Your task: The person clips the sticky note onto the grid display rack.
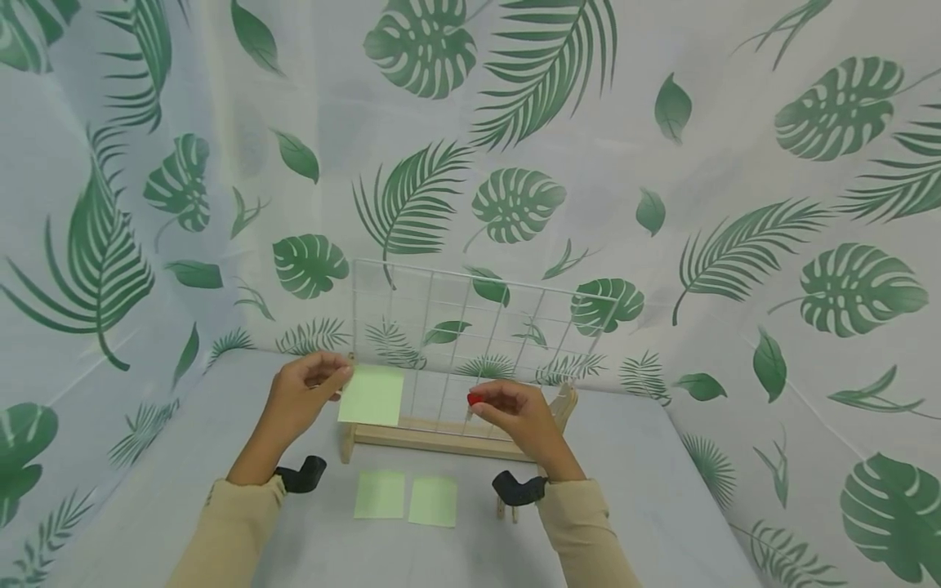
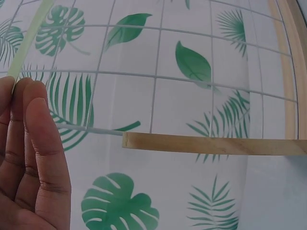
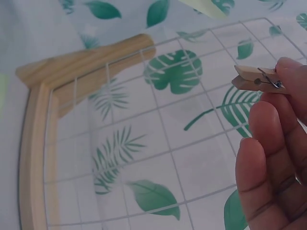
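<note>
A pale green paper square (image 1: 371,395) hangs in front of the left part of a white wire grid (image 1: 465,314). My left hand (image 1: 309,390) pinches its left edge between thumb and fingertips; the left wrist view shows the paper (image 2: 28,40) nearly edge-on. In my right hand (image 1: 520,412) is a small wooden clothespin (image 3: 256,79), pinched between thumb and forefinger, its tips pointing away from the hand. A red piece (image 1: 475,399) shows at those fingertips in the head view. The right hand is in front of the grid's lower right part, apart from the paper.
The grid stands in a wooden base (image 1: 434,441) with raised end pieces. Two more green paper squares, a left one (image 1: 380,495) and a right one (image 1: 433,501), lie on the white table (image 1: 625,506). Small wooden clothespins (image 1: 507,512) lie below the right wrist. Leaf-patterned cloth hangs behind.
</note>
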{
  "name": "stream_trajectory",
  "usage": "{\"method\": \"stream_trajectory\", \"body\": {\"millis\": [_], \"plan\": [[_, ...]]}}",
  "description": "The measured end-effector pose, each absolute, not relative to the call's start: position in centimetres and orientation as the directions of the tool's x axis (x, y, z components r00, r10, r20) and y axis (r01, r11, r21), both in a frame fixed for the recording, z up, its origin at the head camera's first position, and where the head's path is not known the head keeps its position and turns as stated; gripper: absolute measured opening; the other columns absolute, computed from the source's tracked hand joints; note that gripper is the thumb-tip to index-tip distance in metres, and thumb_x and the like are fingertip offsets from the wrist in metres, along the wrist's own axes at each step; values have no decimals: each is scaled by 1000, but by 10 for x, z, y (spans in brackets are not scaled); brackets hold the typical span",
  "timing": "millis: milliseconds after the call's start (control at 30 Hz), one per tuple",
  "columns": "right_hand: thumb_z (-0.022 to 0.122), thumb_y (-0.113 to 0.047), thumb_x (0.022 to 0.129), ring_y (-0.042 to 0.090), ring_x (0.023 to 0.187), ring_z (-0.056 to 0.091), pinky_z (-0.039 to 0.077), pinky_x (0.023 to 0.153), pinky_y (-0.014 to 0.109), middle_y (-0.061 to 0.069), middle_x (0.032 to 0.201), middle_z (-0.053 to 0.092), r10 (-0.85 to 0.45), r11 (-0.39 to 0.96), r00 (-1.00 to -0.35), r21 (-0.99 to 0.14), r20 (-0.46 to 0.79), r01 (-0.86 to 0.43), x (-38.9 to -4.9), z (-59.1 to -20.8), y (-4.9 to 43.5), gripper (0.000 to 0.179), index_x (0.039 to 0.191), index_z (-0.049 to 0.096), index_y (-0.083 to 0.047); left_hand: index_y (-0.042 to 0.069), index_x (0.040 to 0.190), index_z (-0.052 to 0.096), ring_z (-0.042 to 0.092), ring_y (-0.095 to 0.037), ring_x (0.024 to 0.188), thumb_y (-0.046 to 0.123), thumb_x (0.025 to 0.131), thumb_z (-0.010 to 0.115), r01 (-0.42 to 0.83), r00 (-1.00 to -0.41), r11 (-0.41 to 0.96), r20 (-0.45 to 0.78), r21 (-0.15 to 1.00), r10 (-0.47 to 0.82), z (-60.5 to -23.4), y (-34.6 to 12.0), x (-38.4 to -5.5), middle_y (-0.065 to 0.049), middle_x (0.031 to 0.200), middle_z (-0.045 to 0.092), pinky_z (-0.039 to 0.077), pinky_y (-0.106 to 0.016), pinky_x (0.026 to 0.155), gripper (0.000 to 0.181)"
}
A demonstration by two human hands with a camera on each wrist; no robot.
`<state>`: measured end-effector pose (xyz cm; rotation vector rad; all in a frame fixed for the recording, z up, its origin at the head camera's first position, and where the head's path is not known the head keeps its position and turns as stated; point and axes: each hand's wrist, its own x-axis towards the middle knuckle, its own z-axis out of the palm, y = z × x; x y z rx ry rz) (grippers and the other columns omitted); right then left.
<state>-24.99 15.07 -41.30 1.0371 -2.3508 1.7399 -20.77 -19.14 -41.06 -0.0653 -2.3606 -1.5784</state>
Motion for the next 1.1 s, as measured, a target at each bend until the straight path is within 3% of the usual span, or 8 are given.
{"method": "stream_trajectory", "body": {"millis": [233, 467, 1100], "plan": [[73, 5, 99, 7, 93, 73, 60, 85, 22, 25, 108, 74, -482, 174, -790, -843, 378, -510, -252, -409, 147, 16, 114, 74, 11, -2, 120, 72, 72, -20, 95, 17, 107, 71, 196, -958, 396, 261, 897, -118, -408, -190, -210, -16, 111, 76, 64, -32, 80, 23], [73, 4, 100, 8, 90, 72, 59, 82, 22, 24, 107, 74, -488, 184, -793, -845, 365, -502, -253, -406, 145, 14, 113, 74, 10, -2, 121, 73, 72, -17, 93, 16, 107, 71, 207, -958, 381, 265, 901, -106, -408, -189, -210, -16, 112, 77, 63, -27, 78, 23], [73, 4, 100, 8, 90, 73, 59, 84, 21, 20, 104, 77, -482, 183, -790, -839, 378, -513, -265, -400, 140, 16, 115, 74, 10, 0, 120, 73, 72, -21, 94, 19, 108, 70, 234, -948, 418, 302, 878, -103, -394, -191, -219, -16, 112, 77, 64, -30, 80, 23]]}}
